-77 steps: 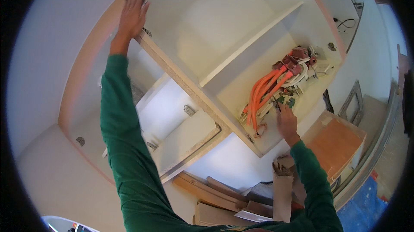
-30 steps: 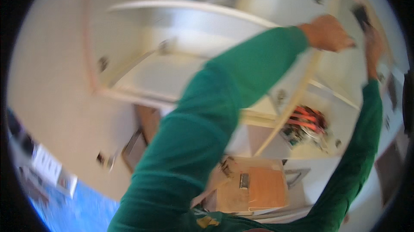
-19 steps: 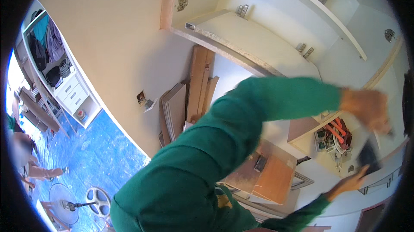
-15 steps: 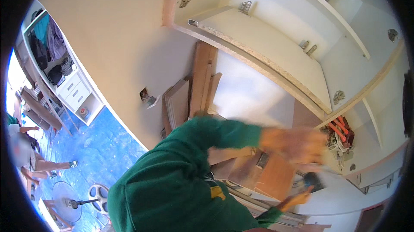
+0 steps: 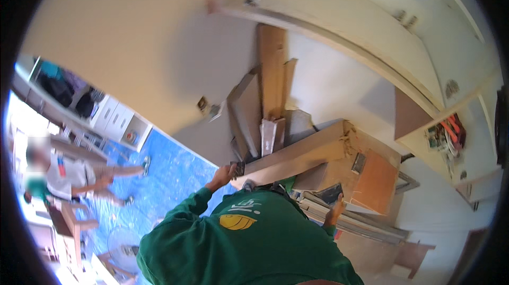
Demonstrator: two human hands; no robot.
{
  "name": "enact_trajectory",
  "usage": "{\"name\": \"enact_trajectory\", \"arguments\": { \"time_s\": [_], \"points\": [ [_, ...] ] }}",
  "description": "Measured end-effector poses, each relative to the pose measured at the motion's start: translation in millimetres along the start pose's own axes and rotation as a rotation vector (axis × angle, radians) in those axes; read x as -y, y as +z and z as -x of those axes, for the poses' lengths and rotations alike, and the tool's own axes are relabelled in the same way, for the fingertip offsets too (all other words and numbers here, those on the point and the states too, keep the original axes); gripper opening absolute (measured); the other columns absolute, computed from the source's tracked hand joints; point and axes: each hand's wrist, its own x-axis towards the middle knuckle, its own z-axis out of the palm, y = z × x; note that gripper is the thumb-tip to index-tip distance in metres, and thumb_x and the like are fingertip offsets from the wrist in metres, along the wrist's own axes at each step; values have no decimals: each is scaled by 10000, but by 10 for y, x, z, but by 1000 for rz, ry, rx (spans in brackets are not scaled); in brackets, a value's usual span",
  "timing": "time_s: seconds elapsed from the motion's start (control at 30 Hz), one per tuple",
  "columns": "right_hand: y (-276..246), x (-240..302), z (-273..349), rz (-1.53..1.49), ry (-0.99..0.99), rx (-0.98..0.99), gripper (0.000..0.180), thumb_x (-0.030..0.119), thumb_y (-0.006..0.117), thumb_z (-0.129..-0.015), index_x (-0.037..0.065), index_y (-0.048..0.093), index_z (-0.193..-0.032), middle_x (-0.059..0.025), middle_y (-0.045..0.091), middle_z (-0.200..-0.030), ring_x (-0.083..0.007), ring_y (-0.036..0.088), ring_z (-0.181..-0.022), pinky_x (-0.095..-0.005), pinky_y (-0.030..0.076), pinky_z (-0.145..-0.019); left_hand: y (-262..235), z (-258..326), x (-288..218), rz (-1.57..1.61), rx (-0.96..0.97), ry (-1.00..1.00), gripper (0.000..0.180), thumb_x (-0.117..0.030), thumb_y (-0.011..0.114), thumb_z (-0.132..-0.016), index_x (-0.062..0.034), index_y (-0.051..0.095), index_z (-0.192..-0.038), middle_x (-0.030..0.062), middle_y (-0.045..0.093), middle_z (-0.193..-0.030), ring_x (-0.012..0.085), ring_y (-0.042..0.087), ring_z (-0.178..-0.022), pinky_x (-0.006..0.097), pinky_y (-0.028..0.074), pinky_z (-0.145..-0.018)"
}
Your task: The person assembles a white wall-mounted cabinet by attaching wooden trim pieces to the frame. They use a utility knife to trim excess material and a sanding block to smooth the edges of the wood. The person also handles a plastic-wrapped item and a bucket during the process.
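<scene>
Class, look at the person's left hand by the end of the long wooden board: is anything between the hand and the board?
Nothing visible. The left hand is right at the near end of the wooden board, with a small dark object at its fingertips. The right hand holds a dark flat object beside the brown box.

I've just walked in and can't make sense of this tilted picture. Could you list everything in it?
wooden planks: several, brown and grey, leaning against the cream wall
cardboard box: one, brown with an orange side, by the planks
flat boards: a stack, pale, under the box
wall cabinet: one, cream, open shelves, upper right
orange cables: a bundle, on a cabinet shelf at right
blue floor covering: one, lower left
another person: one, grey top, seated far left
floor fan: one, white, lower left
left hand: holds a small dark thing, too small to tell
right hand: near a dark flat thing; grip unclear
green sleeves: the person's own, bottom centre
</scene>
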Motion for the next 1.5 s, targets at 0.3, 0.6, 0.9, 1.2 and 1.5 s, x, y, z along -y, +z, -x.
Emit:
{"name": "enact_trajectory", "arguments": {
  "time_s": [0.3,0.6,0.9,1.2,1.5],
  "points": [
    [769,260,-164,453,-259,235,362,335,669,-996,-5,654,-872,15,561,-789,-112,480,-749,-315,408,-671,626,-40,741,269,-176,-206,614,-473,399,-1035,25,730,-898,220,724,-787,402,719,-828,500,540,-806],
    [1622,1415,141,199,13,479,390,297,691,-987,44,614,-1274,37,622,-1008,-96,549,-877,-264,438,-770,947,426,1654,301,-51,-311,545,-428,415,-1032,24,718,-993,271,716,-874,433,700,-914,521,518,-818],
    [2614,4479,1261,497,-760,887,147,139,715,-951,29,652,-876,66,550,-795,-85,491,-740,-269,395,-661,725,294,2059,651,-322,-367,523,-367,412,-1031,50,714,-942,153,716,-701,201,675,-512,315,507,-408],
    [4137,5247,2134,1043,-2015,644,116,118,643,-909,5,646,-884,-138,605,-849,-372,623,-762,-452,511,-654,1171,650,2434,654,-273,-464,455,-353,460,-1012,41,677,-945,208,716,-774,273,708,-572,377,554,-476],
    [4716,4956,1924,1258,-2203,457,81,72,630,-838,32,670,-896,-119,644,-915,-292,689,-810,-411,576,-650,1713,1101,2531,345,-317,-553,482,-409,458,-989,25,664,-959,290,708,-889,459,674,-929,505,531,-789]
  ]
}}
